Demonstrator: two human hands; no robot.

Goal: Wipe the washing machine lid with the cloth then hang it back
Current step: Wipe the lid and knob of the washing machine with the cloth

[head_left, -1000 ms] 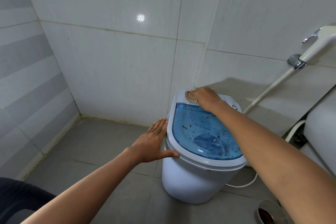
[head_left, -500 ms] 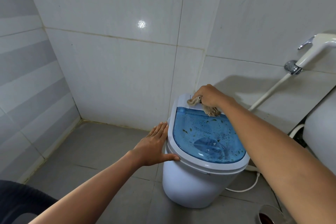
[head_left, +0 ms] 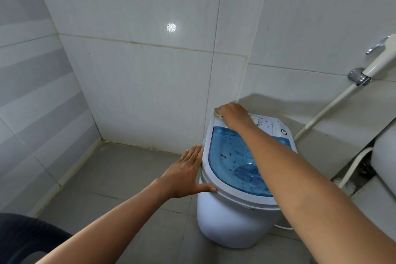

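While the grey tiled walls (head_left: pixel 150 83) and floor (head_left: pixel 120 178) are filling most of what I can see, a small white washing machine (head_left: pixel 233 225) is standing in the corner beside them. Its lid (head_left: pixel 233 156), blue and see-through, is lying shut and is showing dark specks and bits of debris. A white hose (head_left: pixel 334 105) is running down the wall on the right. The person's left hand (head_left: pixel 188 176) is lying flat and open against the machine's left rim, fingers stretched out, thumb resting on the front edge, holding nothing. The right hand (head_left: pixel 233 117) is pressing down at the far left corner of the white control panel, curled over a beige cloth (head_left: pixel 218 113), of which only a small edge is peeking out.
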